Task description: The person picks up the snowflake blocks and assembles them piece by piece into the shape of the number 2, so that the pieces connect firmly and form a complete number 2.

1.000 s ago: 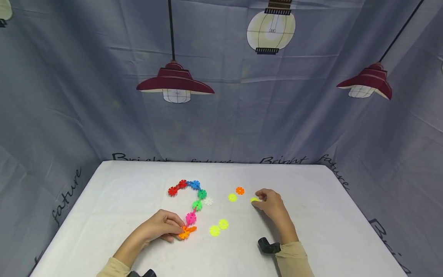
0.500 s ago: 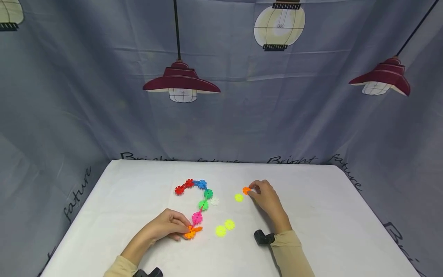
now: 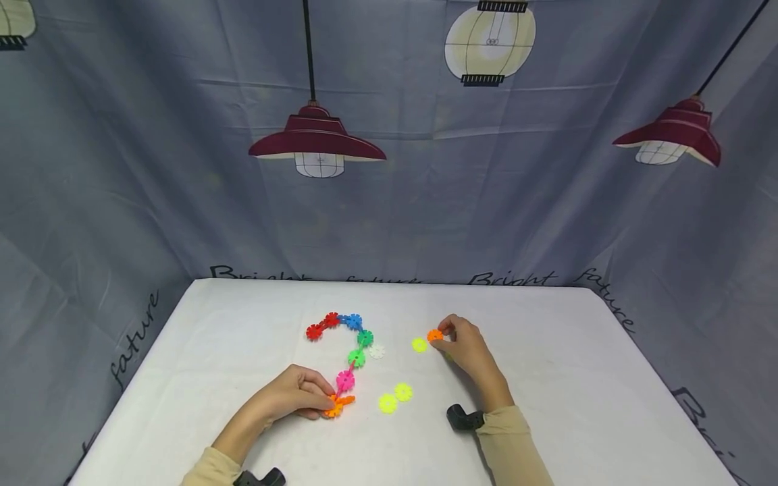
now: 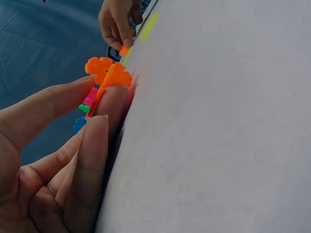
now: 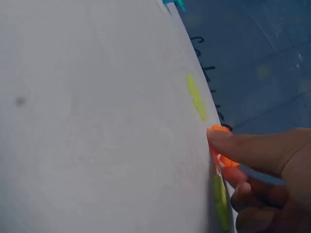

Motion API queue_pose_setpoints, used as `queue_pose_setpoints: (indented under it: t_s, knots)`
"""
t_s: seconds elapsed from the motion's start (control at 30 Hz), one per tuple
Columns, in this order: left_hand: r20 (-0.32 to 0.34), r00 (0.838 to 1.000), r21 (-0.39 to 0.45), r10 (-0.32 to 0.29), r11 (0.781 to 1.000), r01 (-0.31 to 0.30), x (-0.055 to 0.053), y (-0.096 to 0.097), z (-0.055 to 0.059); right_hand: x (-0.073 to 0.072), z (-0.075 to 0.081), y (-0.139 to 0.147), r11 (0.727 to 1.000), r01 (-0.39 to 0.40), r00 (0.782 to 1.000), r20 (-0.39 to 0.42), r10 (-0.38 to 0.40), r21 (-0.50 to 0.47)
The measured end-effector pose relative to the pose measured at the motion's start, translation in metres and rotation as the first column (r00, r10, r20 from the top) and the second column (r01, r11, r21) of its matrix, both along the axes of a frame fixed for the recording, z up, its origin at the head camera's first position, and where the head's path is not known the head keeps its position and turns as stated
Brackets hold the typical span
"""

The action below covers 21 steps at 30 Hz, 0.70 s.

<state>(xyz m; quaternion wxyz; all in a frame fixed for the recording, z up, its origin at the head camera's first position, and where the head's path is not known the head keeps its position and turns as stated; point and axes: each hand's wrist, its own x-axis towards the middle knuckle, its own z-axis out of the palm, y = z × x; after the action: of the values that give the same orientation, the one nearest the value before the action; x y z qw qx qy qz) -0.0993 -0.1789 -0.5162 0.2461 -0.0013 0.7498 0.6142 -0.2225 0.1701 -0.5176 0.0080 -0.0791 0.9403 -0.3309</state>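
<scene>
My left hand (image 3: 292, 393) pinches the orange snowflake building discs (image 4: 108, 72) at the near end of a linked chain, between thumb and forefinger. From there the chain runs through a pink disc (image 3: 345, 380), green discs (image 3: 356, 358), blue discs (image 3: 352, 322) and red discs (image 3: 314, 331), curving like a hook. At the right, my right hand (image 3: 464, 343) holds a single orange disc (image 3: 434, 335) tilted up between thumb and fingertips. One yellow disc (image 5: 221, 201) lies right under those fingers, partly hidden in the head view.
Loose yellow discs lie on the white table (image 3: 547, 378): one yellow disc (image 3: 419, 345) left of my right hand, a pair of yellow discs (image 3: 395, 398) nearer me. A white disc (image 3: 377, 351) sits beside the chain. A grey curtain (image 3: 401, 223) hangs behind.
My right hand has left a yellow disc, moved left to the loose orange disc and now holds it tilted up. My left hand keeps its hold on the chain's end. The head view has shifted slightly.
</scene>
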Motion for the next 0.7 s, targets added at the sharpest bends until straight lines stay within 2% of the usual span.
queue_pose_setpoints:
  t_s: [0.07,0.1,0.17,0.23,0.27,0.3,0.37,0.43,0.57,0.7]
  knots:
    - [-0.004,1.0,-0.001,0.001,1.0,-0.001,0.001,0.0,0.0,0.005,0.002,-0.003,0.995,0.01,1.0,0.017,-0.009,-0.1]
    - [-0.003,1.0,-0.003,0.002,1.0,-0.002,0.001,0.0,0.001,0.009,0.003,-0.006,0.984,-0.01,0.999,0.032,0.016,-0.179]
    - [-0.005,1.0,-0.007,0.002,1.0,-0.002,0.001,0.0,0.002,0.021,0.005,-0.016,0.934,-0.067,0.989,0.102,0.109,-0.351]
    - [-0.005,1.0,-0.014,0.005,1.0,-0.005,0.002,0.0,0.003,0.037,0.006,-0.032,0.859,-0.103,0.953,0.199,0.23,-0.501]
    - [-0.005,1.0,-0.018,0.005,1.0,-0.005,0.001,0.0,0.003,0.044,0.006,-0.041,0.823,-0.112,0.924,0.247,0.293,-0.557]
    - [-0.006,1.0,-0.02,0.004,1.0,-0.004,0.001,-0.001,0.003,0.052,0.006,-0.049,0.799,-0.117,0.895,0.287,0.342,-0.59]
    - [-0.011,1.0,-0.015,0.001,1.0,-0.002,-0.001,-0.002,0.002,0.064,0.005,-0.064,0.78,-0.11,0.858,0.337,0.387,-0.616]
    - [-0.018,1.0,-0.004,-0.003,1.0,0.003,-0.001,-0.002,0.001,0.072,0.004,-0.076,0.769,-0.106,0.846,0.35,0.403,-0.63]
    - [-0.026,1.0,0.023,-0.009,1.0,0.01,-0.001,-0.002,-0.001,0.08,0.001,-0.09,0.757,-0.091,0.842,0.357,0.406,-0.647]
    - [-0.037,0.999,0.04,-0.012,0.999,0.013,-0.001,-0.001,-0.001,0.084,0.001,-0.095,0.764,-0.07,0.855,0.355,0.377,-0.642]
